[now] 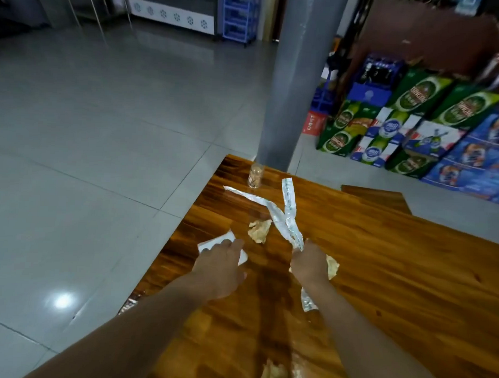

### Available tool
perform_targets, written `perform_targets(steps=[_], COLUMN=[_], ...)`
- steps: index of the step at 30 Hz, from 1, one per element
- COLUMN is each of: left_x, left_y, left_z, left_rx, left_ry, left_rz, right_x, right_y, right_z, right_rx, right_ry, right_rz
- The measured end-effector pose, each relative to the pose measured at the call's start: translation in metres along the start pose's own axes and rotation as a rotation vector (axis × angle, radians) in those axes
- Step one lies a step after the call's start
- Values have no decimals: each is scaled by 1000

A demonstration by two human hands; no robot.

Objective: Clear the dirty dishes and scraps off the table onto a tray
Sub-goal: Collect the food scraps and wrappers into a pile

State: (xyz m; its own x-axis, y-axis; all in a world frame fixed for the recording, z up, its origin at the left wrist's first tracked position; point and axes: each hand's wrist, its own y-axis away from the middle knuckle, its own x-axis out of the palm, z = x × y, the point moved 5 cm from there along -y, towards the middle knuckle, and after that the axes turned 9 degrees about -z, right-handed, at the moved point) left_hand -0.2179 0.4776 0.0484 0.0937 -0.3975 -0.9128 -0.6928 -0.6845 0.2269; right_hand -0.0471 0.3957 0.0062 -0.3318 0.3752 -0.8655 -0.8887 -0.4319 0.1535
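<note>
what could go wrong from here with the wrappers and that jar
The right hand grips long silvery paper wrappers whose free ends trail near the small clear toothpick jar at the wooden table corner; a sweep might tip it off. The left hand rests on a white napkin at the edge, which may slide to the floor.

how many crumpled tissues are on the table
3 crumpled tissues: one mid-table beside the crossed wrappers, one partly under the right hand at, one at the near edge. More may be hidden.
</note>
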Motion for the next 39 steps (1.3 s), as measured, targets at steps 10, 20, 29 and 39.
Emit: perform_targets(steps=[10, 20, 29, 39], left_x=[22, 75, 94, 88], left_y=[-99, -165, -178, -157], left_z=[-37, -35, -44, -106], left_rx=[-26, -139, -189, 123], left_ry=[-14, -78, -118, -69], left_rz=[-46, -52, -21, -75], right_x=[35, 70, 23, -30], right_y=[-124, -166, -178, -158], right_z=[27, 25, -12, -73], right_rx=[-82, -151, -84, 120], right_ry=[23, 190, 37, -189], right_rz=[91, 124, 79, -33])
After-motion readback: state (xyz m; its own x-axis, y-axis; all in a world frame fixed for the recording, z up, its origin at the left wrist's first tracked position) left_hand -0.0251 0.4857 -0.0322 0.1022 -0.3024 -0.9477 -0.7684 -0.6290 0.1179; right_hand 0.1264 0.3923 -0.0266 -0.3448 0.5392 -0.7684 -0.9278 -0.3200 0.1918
